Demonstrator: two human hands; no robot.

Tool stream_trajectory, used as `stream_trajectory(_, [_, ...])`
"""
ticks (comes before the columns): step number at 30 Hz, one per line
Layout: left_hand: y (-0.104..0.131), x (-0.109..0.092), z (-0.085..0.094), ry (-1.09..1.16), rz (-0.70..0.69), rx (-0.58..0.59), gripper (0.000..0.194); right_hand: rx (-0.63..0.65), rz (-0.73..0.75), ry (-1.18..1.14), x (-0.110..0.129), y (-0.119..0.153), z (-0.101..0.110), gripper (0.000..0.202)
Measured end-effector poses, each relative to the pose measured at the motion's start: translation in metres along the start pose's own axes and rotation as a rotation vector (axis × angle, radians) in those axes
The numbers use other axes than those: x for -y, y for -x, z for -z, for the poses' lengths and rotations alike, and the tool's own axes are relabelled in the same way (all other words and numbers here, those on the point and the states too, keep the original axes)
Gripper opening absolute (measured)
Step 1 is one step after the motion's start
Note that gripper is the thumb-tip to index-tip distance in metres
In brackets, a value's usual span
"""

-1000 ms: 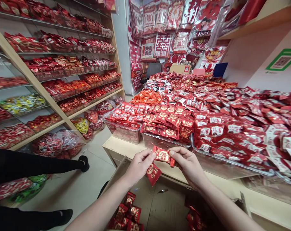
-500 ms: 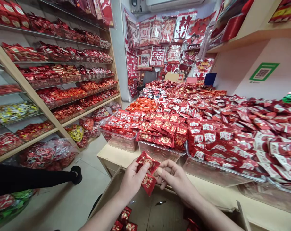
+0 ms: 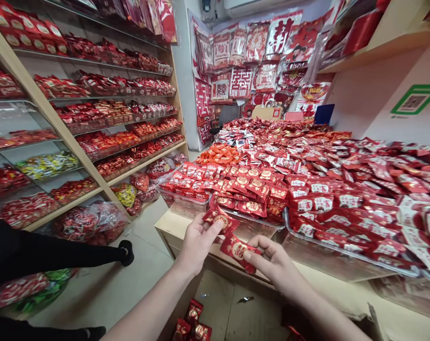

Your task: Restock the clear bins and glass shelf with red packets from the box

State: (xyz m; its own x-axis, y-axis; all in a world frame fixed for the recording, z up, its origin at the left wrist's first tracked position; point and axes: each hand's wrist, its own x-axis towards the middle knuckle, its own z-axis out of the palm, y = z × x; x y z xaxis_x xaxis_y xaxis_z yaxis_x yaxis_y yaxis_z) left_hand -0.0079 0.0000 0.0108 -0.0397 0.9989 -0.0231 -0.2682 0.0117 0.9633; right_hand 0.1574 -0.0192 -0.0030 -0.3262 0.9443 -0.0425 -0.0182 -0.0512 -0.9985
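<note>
My left hand [image 3: 196, 245] pinches a small red wrapped candy packet [image 3: 228, 220] with gold print between thumb and fingers. A second, similar red candy packet [image 3: 235, 249] is gripped at its right end by my right hand [image 3: 276, 261]. The two packets are close together, one above the other, in front of a clear plastic bin [image 3: 232, 229] heaped with matching packets. Below my hands, a few red packets [image 3: 194, 312] lie at the bottom of an open cardboard box, whose torn flap [image 3: 373, 318] shows at the right.
More clear bins of red packets [image 3: 318, 201] run along the table to the right and back. Glass shelves [image 3: 101, 98] full of packets stand at the left. A person's black-clad leg [image 3: 76, 251] extends over the tiled floor [image 3: 147, 241]. A filled plastic bag [image 3: 94, 222] lies by the shelves.
The two packets have been drawn apart: my right hand now grips the lower one, turned sideways, while my left keeps the upper. The view has shifted slightly left.
</note>
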Motion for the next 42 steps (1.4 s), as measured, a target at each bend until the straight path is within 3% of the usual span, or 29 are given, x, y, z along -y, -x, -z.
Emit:
stream_trajectory(7, [-0.004,-0.011,0.004,-0.007,0.036,-0.046,0.034,-0.012,0.024,0.006,-0.005,-0.001,0.003,0.029])
stream_trajectory(15, [-0.001,-0.012,0.009,-0.117,-0.044,0.004,0.024,0.062,0.016,0.105,-0.005,0.0,-0.001,0.024])
stream_trajectory(21, [-0.002,-0.013,0.014,-0.096,-0.043,0.09,0.046,0.092,0.035,0.212,-0.001,0.0,-0.004,0.018])
stream_trajectory(28, [-0.007,-0.013,0.019,-0.118,-0.027,0.104,0.039,0.098,0.036,0.285,-0.006,-0.001,-0.003,0.019])
stream_trajectory(37, [-0.023,-0.028,0.023,-0.114,-0.149,0.055,0.032,0.152,0.017,0.367,-0.007,0.0,-0.002,0.025])
stream_trajectory(42, [-0.049,-0.045,0.019,-0.195,-0.243,0.043,0.034,0.129,0.021,0.346,-0.003,-0.001,-0.003,0.018])
